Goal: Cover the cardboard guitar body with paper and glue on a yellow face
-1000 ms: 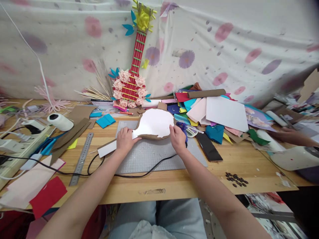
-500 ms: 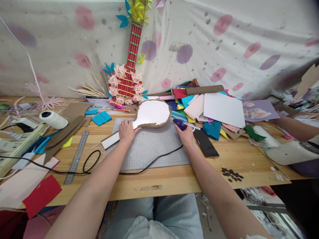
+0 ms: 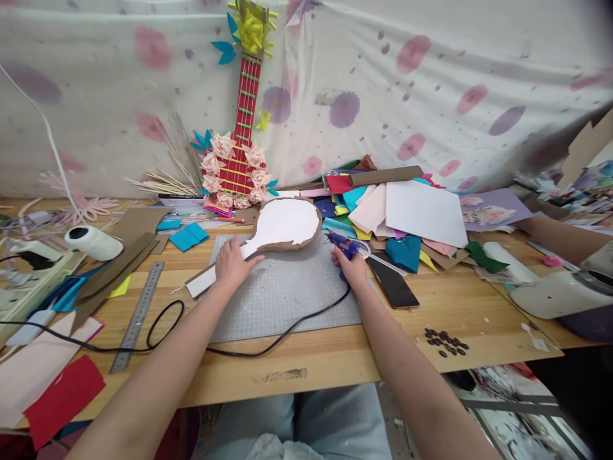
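Two hands busy on desk (image 3: 335, 358): left hand (image 3: 231, 265) flat, fingers spread, pinning guitar-shaped cardboard cutout (image 3: 268, 233) to cutting mat (image 3: 287, 297). Right hand (image 3: 352, 268), fingers curled round blue glue gun (image 3: 342, 245) beside mat. Looks like gluing stage; next bit probably needs steady nozzle along cutout edge.

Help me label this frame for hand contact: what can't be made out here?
- Head view: grip of the right hand on the blue corded glue gun; the hand covers its handle.
- Fingertips of the left hand on the white-faced brown cardboard guitar cutout: underside contact hidden.
- Small dark beads: too small to identify.
- A co-worker's forearm: cut by the right edge.
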Demonstrator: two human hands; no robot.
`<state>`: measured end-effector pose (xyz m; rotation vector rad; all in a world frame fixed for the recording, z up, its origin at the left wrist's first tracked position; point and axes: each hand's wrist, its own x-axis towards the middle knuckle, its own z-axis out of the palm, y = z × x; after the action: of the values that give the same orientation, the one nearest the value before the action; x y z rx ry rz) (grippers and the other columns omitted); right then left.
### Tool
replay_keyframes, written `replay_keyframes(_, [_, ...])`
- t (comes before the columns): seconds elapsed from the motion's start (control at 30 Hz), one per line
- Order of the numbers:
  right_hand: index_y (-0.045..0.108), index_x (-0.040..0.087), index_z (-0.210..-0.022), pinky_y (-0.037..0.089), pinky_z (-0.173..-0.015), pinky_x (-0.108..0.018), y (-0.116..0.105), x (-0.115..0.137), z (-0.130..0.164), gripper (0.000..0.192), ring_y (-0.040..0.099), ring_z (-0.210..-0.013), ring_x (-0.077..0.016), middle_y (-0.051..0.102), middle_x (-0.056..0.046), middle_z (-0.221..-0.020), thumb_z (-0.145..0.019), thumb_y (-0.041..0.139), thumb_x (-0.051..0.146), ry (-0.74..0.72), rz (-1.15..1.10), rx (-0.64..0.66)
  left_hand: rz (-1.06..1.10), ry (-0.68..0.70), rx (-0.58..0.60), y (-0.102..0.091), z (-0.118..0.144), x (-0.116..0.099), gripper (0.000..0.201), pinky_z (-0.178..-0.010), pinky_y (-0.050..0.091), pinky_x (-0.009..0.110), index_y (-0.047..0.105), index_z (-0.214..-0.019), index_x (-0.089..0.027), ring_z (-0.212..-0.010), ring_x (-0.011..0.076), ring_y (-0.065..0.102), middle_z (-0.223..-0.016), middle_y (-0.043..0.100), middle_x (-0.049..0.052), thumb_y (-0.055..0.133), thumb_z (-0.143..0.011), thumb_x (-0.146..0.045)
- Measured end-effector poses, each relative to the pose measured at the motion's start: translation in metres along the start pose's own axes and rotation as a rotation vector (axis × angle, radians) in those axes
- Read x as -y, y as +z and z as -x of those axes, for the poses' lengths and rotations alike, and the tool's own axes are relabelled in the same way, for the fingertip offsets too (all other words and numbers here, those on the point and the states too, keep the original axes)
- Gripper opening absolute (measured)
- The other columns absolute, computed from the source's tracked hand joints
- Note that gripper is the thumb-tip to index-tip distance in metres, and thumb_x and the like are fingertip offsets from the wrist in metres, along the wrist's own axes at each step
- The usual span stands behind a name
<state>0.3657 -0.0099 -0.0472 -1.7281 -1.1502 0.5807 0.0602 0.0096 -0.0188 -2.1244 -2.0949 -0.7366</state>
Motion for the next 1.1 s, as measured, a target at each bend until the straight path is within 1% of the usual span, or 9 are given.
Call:
replay_keyframes(0.1, [0.063, 0.017, -0.08, 0.052, -0.074, -0.032, 0.003, -0.002, 0.004, 0.037, 0.068, -0.077, -0.0217, 0.071, -0.01, -0.083, -0.072, 0.057, 0.052, 0.033, -0.199, 0.107, -0.009, -0.042, 0.026, 0.001, 0.009, 0.01, 0.072, -0.089, 0.039, 0.039, 0.042, -0.127, -0.01, -0.108, 0.0306, 0.051, -0.117, 0.055, 0.017, 0.055, -0.074, -0.058])
replay_keyframes(0.23, [0.064, 0.017, -0.082, 0.051, -0.076, -0.032, 0.001, -0.002, 0.003, 0.039, 0.067, -0.081, -0.0223, 0.071, -0.009, -0.084, -0.072, 0.056, 0.054, 0.056, -0.179, 0.077, -0.028, 0.002, -0.001, 0.005, 0.017, 0.015, 0.047, -0.086, 0.04, 0.038, 0.053, -0.115, -0.018, -0.1, 0.0282, 0.055, -0.108, 0.06, 0.012, 0.05, -0.08, -0.05])
replay_keyframes(0.43, [0.068, 0.014, -0.079, 0.048, -0.071, -0.035, -0.007, -0.005, -0.004, 0.046, 0.064, -0.08, -0.026, 0.07, -0.01, -0.079, -0.073, 0.052, 0.057, 0.074, -0.055, -0.046, -0.009, 0.077, -0.133, 0.006, 0.021, 0.019, 0.047, -0.085, 0.04, 0.04, 0.053, -0.114, -0.018, -0.099, 0.0294, 0.055, -0.107, 0.059, 0.014, 0.052, -0.08, -0.05])
replay_keyframes(0.67, [0.069, 0.013, -0.083, 0.047, -0.07, -0.032, -0.009, -0.003, -0.011, 0.046, 0.062, -0.078, -0.0234, 0.07, -0.01, -0.082, -0.073, 0.051, 0.055, 0.095, -0.111, -0.068, -0.006, 0.186, 0.028, -0.011, 0.016, 0.052, 0.043, -0.088, 0.041, 0.04, 0.055, -0.111, -0.02, -0.102, 0.0286, 0.054, -0.107, 0.06, 0.011, 0.052, -0.078, -0.048])
replay_keyframes(0.73, [0.068, 0.013, -0.082, 0.046, -0.07, -0.033, -0.008, -0.003, -0.011, 0.047, 0.062, -0.081, -0.0241, 0.07, -0.011, -0.084, -0.073, 0.051, 0.055, 0.1, -0.108, -0.075, -0.024, 0.206, 0.008, -0.018, 0.012, 0.055, 0.047, -0.095, 0.036, 0.044, 0.054, -0.113, -0.019, -0.108, 0.0306, 0.05, -0.113, 0.058, 0.012, 0.056, -0.075, -0.046])
replay_keyframes(0.83, [0.067, 0.013, -0.082, 0.047, -0.07, -0.033, -0.008, -0.004, -0.009, 0.046, 0.062, -0.083, -0.0242, 0.07, -0.011, -0.085, -0.072, 0.052, 0.055, 0.119, -0.125, -0.092, 0.018, 0.275, -0.07, -0.026, 0.006, 0.039, 0.052, -0.102, 0.03, 0.047, 0.05, -0.118, -0.017, -0.117, 0.031, 0.045, -0.122, 0.053, 0.014, 0.059, -0.073, -0.041])
replay_keyframes(0.9, [0.067, 0.014, -0.082, 0.047, -0.071, -0.032, -0.007, -0.003, -0.006, 0.043, 0.063, -0.083, -0.0231, 0.07, -0.01, -0.085, -0.069, 0.057, 0.054, 0.108, -0.145, -0.064, 0.12, 0.356, -0.064, -0.026, 0.003, 0.018, 0.04, -0.101, 0.034, 0.042, 0.054, -0.113, -0.019, -0.113, 0.0259, 0.048, -0.118, 0.055, 0.01, 0.054, -0.077, -0.036])
replay_keyframes(1.0, [0.063, 0.014, -0.083, 0.049, -0.066, -0.03, -0.01, 0.003, -0.001, 0.042, 0.063, -0.078, -0.0205, 0.069, -0.01, -0.084, -0.064, 0.062, 0.052, 0.093, -0.255, -0.003, 0.236, 0.412, -0.024, -0.016, 0.002, -0.014, 0.03, -0.1, 0.038, 0.037, 0.058, -0.108, -0.019, -0.112, 0.022, 0.05, -0.118, 0.056, 0.009, 0.048, -0.081, -0.028])
replay_keyframes(1.1, [0.059, 0.017, -0.085, 0.048, -0.056, -0.026, -0.02, 0.019, 0.004, 0.043, 0.063, -0.071, -0.0158, 0.067, -0.009, -0.091, -0.063, 0.063, 0.053, 0.06, -0.44, 0.043, 0.309, 0.395, 0.014, 0.001, 0.007, -0.032, 0.029, -0.099, 0.04, 0.038, 0.058, -0.109, -0.019, -0.112, 0.0209, 0.051, -0.119, 0.057, 0.009, 0.046, -0.083, -0.027])
